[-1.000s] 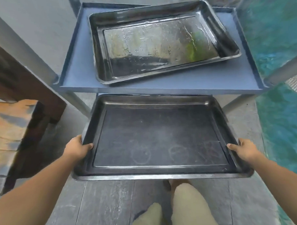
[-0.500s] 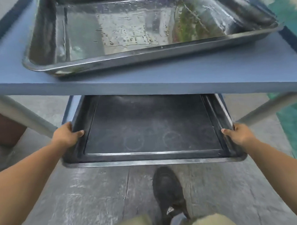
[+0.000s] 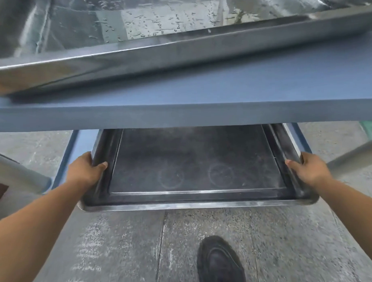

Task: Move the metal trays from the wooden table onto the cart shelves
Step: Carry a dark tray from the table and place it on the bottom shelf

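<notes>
Centrally, the dark tray (image 3: pixel 194 153), a shallow rectangular metal pan whose dull floor bears two faint ring marks, serves as the reference for all positions. My left hand (image 3: pixel 85 171) grips the tray's left rim towards its near corner. The left thumb (image 3: pixel 101 166) lies over the rim on the inner wall, and the fingers curl underneath, out of sight. My right hand (image 3: pixel 306 168) grips the opposite rim in mirror fashion, with the right thumb (image 3: pixel 291 163) on the inner wall and the fingers hidden below. Both forearms run from the bottom corners of the view up to the tray's two sides.

The far part of the tray lies over the blue lower shelf (image 3: pixel 84 142) of the cart. That shelf shows just beside the tray on the left and as a narrow strip on the right. The near part of the tray juts out past it, over the floor (image 3: pixel 121 248). Whether the tray's underside touches the shelf I cannot tell.

Above the tray, hiding its far end, runs the front edge of the blue upper shelf (image 3: pixel 180 113). On that shelf sits a shiny tray (image 3: pixel 177 50), its floor beaded with water drops and its near wall at a slant to the shelf edge.

A grey left cart leg (image 3: pixel 17 172) slopes away to the left of the dark tray, and a right cart leg (image 3: pixel 354 156) to its right. Nearer than the tray's near rim, and well apart from it, a black shoe (image 3: pixel 221 264) stands on the grey concrete.
</notes>
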The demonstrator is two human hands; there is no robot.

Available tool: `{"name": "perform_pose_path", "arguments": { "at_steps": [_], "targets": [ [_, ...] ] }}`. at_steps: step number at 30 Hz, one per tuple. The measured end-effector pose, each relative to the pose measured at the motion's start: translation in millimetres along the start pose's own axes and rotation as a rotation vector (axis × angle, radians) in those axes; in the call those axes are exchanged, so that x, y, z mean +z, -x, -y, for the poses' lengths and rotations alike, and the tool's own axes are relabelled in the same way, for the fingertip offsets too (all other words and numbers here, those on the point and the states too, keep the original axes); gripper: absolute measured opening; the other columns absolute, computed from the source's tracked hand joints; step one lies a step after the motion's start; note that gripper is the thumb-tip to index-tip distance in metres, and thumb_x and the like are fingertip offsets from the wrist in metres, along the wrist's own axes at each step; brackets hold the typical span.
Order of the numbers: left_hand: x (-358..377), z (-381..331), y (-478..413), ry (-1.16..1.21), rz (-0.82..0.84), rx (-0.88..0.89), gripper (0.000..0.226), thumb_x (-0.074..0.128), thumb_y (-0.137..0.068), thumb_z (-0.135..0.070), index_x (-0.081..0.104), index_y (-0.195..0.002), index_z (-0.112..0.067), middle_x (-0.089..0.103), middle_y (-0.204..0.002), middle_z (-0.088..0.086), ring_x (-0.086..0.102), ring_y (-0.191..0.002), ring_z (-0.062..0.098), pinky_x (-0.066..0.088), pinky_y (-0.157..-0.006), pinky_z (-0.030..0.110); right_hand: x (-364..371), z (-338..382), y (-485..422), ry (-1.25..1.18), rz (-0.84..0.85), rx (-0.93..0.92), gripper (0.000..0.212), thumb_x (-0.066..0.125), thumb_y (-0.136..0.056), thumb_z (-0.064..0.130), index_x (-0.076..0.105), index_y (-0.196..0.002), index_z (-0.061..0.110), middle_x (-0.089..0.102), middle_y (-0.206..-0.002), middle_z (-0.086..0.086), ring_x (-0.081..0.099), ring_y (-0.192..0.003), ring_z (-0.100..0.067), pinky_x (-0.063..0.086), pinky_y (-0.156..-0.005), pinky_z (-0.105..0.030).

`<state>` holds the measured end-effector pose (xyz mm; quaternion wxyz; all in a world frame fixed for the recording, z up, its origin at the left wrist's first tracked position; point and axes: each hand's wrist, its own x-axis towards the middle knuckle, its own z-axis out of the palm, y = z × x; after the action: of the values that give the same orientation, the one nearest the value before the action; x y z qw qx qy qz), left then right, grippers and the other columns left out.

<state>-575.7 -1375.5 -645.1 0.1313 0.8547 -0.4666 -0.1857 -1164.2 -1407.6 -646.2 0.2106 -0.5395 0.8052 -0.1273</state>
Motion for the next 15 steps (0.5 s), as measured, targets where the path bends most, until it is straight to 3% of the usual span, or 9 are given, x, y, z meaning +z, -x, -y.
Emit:
{"name": "perform_pose_path", "arguments": {
  "at_steps": [4,8,15],
  "targets": [
    [8.8,-0.3,-1.9,-0.014,-0.006,-0.009,0.034,0.068,-0.087,-0.033,0.052,-0.084,-0.003,0.056,-0.074,0.013,0.051,-0.076,0.033,0.037,-0.067,0.038,5.9,-2.2,-11.4,0.041,0.012,0.006,0.032,0.062,-0.092,0.036,0.054,-0.08,0.008,0.059,-0.072,-0.01,0.056,-0.068,-0.031,0.046,-0.066,-0.042],
    [15.1,-1.4,-6.2,0.006,0.009,-0.012,0.033,0.068,-0.087,-0.034,0.057,-0.094,-0.004,0.063,-0.084,0.015,0.057,-0.083,0.036,0.044,-0.072,0.04,11.3,-7.4,-18.5,0.055,-0.002,-0.001,0.035,0.063,-0.091,0.035,0.049,-0.07,0.011,0.054,-0.063,-0.009,0.049,-0.059,-0.023,0.032,-0.054,-0.034],
    [24.9,0.9,-10.5,0.008,0.004,-0.002,0.03,0.068,-0.087,-0.036,0.056,-0.092,-0.008,0.062,-0.082,0.011,0.055,-0.078,0.034,0.044,-0.071,0.04,19.7,-9.5,-20.9,0.023,-0.03,0.017,0.032,0.063,-0.092,0.034,0.046,-0.068,0.021,0.052,-0.06,0.0,0.048,-0.057,-0.014,0.027,-0.049,-0.023]
  ]
}}
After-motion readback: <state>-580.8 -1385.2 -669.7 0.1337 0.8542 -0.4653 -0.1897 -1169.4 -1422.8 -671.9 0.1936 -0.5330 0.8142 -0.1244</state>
